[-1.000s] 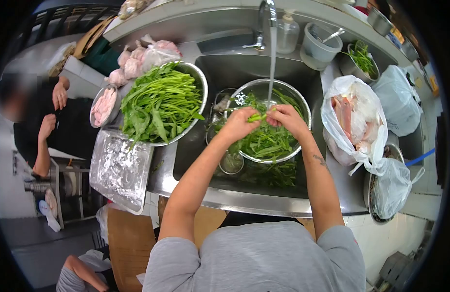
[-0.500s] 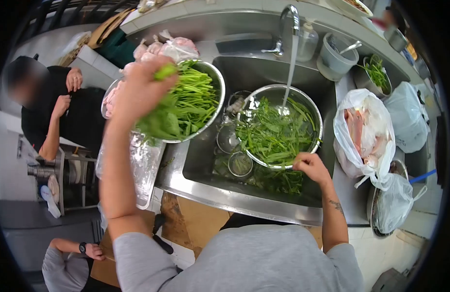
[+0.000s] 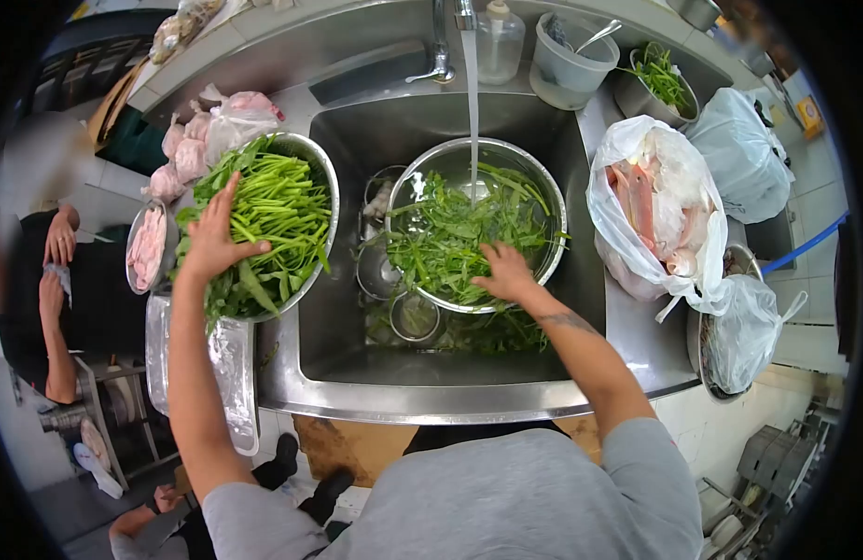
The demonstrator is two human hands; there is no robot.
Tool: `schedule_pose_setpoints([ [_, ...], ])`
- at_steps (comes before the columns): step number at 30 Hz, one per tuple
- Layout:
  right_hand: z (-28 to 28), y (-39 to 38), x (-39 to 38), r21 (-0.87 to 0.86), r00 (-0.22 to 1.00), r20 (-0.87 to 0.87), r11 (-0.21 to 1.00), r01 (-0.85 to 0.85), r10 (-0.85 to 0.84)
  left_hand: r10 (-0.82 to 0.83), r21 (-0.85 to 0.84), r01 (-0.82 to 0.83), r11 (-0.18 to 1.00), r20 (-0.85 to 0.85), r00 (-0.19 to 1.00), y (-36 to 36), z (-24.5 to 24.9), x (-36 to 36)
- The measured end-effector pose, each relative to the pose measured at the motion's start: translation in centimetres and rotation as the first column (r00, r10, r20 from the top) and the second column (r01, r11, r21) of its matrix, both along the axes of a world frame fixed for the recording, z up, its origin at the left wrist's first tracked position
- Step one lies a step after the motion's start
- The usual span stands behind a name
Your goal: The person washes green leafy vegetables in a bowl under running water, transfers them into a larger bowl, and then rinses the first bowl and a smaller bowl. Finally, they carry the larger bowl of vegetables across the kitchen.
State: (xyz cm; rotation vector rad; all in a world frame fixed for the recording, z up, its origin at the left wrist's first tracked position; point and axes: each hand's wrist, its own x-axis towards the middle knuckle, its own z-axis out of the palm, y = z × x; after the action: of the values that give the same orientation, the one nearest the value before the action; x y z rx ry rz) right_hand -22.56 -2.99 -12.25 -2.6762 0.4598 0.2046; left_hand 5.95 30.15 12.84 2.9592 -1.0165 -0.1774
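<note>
My left hand (image 3: 214,245) rests spread on a heap of leafy green stems (image 3: 280,215) in a metal bowl (image 3: 333,201) left of the sink. My right hand (image 3: 504,273), fingers apart, touches loose leafy greens (image 3: 450,229) at the near right side of a second metal bowl (image 3: 555,201) in the sink. Its fingertips are partly among the leaves. Water from the tap (image 3: 465,19) runs into this second bowl. More greens lie in the sink water below its near rim.
Left stand a metal tray (image 3: 245,373), a bowl of pink meat (image 3: 147,247) and bagged pink pieces (image 3: 194,149). Right of the sink is an open plastic bag (image 3: 618,252) of raw fish or meat. A person in black (image 3: 86,299) works at far left; another person's arm (image 3: 138,518) shows lower left.
My left hand has come down onto the heaped greens, letting go of the bunch it held above them. My right hand has moved from the sink bowl's rim onto the greens. The view has shifted.
</note>
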Motion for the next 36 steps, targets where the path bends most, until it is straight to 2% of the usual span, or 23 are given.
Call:
schedule_pose_setpoints([
  [1,-0.8,1.1,1.2,-0.058,0.998,-0.055,0.998,0.007,-0.01,0.003,0.091,-0.002,0.996,-0.006,1.0,-0.5,1.8,-0.3],
  [2,-2.1,1.0,2.0,-0.017,0.995,-0.097,1.0,0.023,-0.025,0.009,0.18,-0.007,0.984,-0.011,1.0,-0.9,3.5,-0.6],
  [3,-3.3,0.9,2.8,0.021,0.989,-0.14,0.999,0.042,-0.039,-0.013,0.174,0.007,0.985,0.037,0.999,-1.4,5.2,-1.3],
  [5,-6.2,-0.1,5.3,0.305,0.975,-0.21,0.943,0.132,-0.068,-0.069,0.179,0.044,0.983,0.133,0.989,-2.6,8.1,-3.7],
  [6,-5.8,-0.9,5.9,0.444,0.983,-0.168,0.885,0.138,-0.069,-0.096,0.14,0.063,0.988,0.239,0.966,-3.3,8.8,-5.0],
  [8,-1.7,-2.6,7.0,0.526,0.994,-0.091,0.844,0.103,-0.065,-0.121,0.052,0.109,0.993,0.437,0.891,-5.0,8.9,-7.8],
  [10,3.5,-4.3,7.8,0.578,0.999,-0.012,0.815,0.031,-0.029,-0.104,-0.21,0.189,0.959,0.36,0.927,-8.3,7.4,-11.0],
  [11,6.2,-5.0,8.3,0.591,0.999,0.04,0.806,-0.019,-0.005,-0.224,-0.376,0.306,0.875,0.246,0.943,-9.8,5.1,-11.8],
  [12,9.0,-5.6,8.4,0.592,0.997,0.067,0.804,-0.063,0.029,-0.358,-0.367,0.34,0.866,0.021,0.934,-11.8,3.7,-12.6],
  [14,12.1,-7.2,8.6,0.654,0.996,0.039,0.752,-0.084,0.077,-0.434,-0.32,0.368,0.873,-0.169,0.885,-14.5,-2.0,-12.1],
  [16,10.4,-9.0,8.5,0.828,0.999,-0.048,0.559,0.049,-0.017,-0.366,-0.292,0.307,0.906,-0.174,0.914,-18.0,-8.0,-10.2],
  [18,8.9,-9.7,7.9,0.901,0.983,-0.167,0.391,0.185,-0.079,-0.324,-0.282,0.222,0.933,-0.395,0.86,-20.9,-13.9,-7.8],
  [20,2.1,-10.6,7.0,0.554,0.971,-0.06,0.801,0.227,-0.233,-0.21,-0.173,0.139,0.975,-0.521,0.827,-22.4,-25.4,-4.3],
  [21,-0.7,-11.0,6.6,0.308,0.96,0.015,0.915,0.262,-0.28,-0.16,-0.119,0.117,0.986,-0.481,0.862,-22.8,-25.8,-4.7],
  [22,-1.4,-10.4,6.0,0.341,0.913,0.057,0.867,0.362,-0.404,-0.11,-0.066,0.09,0.994,-0.438,0.892,-22.9,-26.1,-5.9],
  [25,-4.8,-6.7,3.3,0.156,0.969,-0.014,0.957,0.245,-0.246,-0.081,0.06,0.112,0.992,-0.382,0.921,-23.8,-28.1,-10.1],
  [26,-5.7,-6.3,2.5,0.212,0.962,-0.1,0.939,0.27,-0.254,-0.122,0.12,0.178,0.977,-0.372,0.92,-24.1,-28.6,-11.2],
  [28,-6.8,-6.1,1.6,0.321,0.934,-0.258,0.89,0.325,-0.248,-0.109,0.19,0.255,0.948,-0.559,0.822,-24.6,-29.2,-11.5],
  [29,-7.1,-6.8,1.4,0.388,0.944,-0.251,0.871,0.301,-0.214,-0.091,0.22,0.296,0.93,-0.64,0.763,-24.6,-29.4,-11.3],
  [30,-6.8,-7.8,1.4,0.451,0.953,-0.241,0.848,0.277,-0.183,-0.243,0.046,0.355,0.934,-0.647,0.723,-23.7,-30.2,-10.3],
  [32,-5.2,-9.2,1.7,0.565,0.98,-0.13,0.801,0.198,-0.151,-0.297,-0.065,0.336,0.94,-0.64,0.708,-23.0,-26.5,-8.1],
  [35,3.1,-9.5,2.3,0.752,0.951,-0.215,0.585,0.306,-0.221,-0.289,-0.186,0.225,0.956,-0.705,0.648,-22.3,-16.6,-5.1],
  [36,4.7,-9.6,2.3,0.759,0.95,-0.188,0.577,0.301,-0.249,-0.242,-0.183,0.158,0.97,-0.753,0.612,-22.1,-13.3,-4.7],
])
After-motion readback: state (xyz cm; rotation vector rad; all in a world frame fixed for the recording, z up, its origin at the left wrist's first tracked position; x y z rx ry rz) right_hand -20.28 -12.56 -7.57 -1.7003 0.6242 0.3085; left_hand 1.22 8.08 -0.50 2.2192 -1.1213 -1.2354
